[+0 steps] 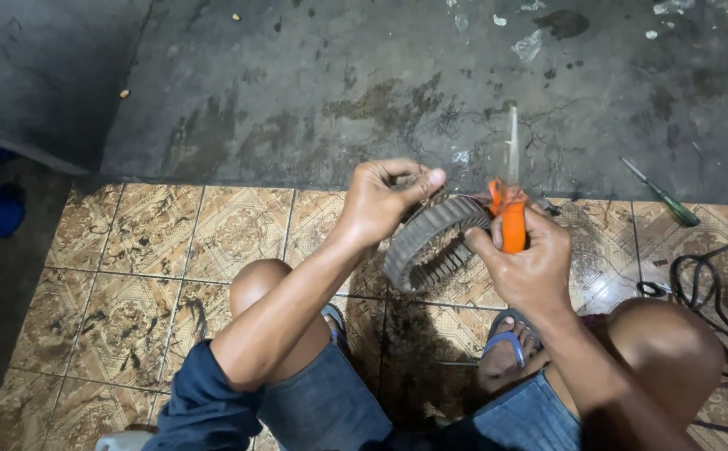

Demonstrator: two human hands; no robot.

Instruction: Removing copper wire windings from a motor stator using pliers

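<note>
The slotted metal ring (431,242), dark and ribbed along its inner wall like a motor stator core, is held up in the air between the knees, tilted so that its open bore faces down and left. Its upper right rim is hidden behind the right hand, and fine wires at the top edge are too blurred to follow.

The left hand (378,200) grips the ring's upper rim, thumb stretched along the top and fingers curled under, so the grasp is closed on the ring. The right hand (527,263) is wrapped around the orange handle of a tool (512,219) whose pale blade points straight up; the blade is motion-smeared and its tip kind cannot be told. The handle's lower end is buried in the palm.

Both forearms reach forward from dark blue sleeves, elbows bent, over bare knees and denim shorts. A blue sandal (506,342) shows on the right foot; the other foot is mostly hidden under the left arm.

Below lies a floor of patterned brown tiles (130,250), stained and scratched, meeting a grey concrete slab (339,92) with cracks and dark blotches. A green-handled screwdriver (660,194) lies on the slab at the right, and a black cable (706,292) loops near the right knee, cut off by the frame edge.
</note>
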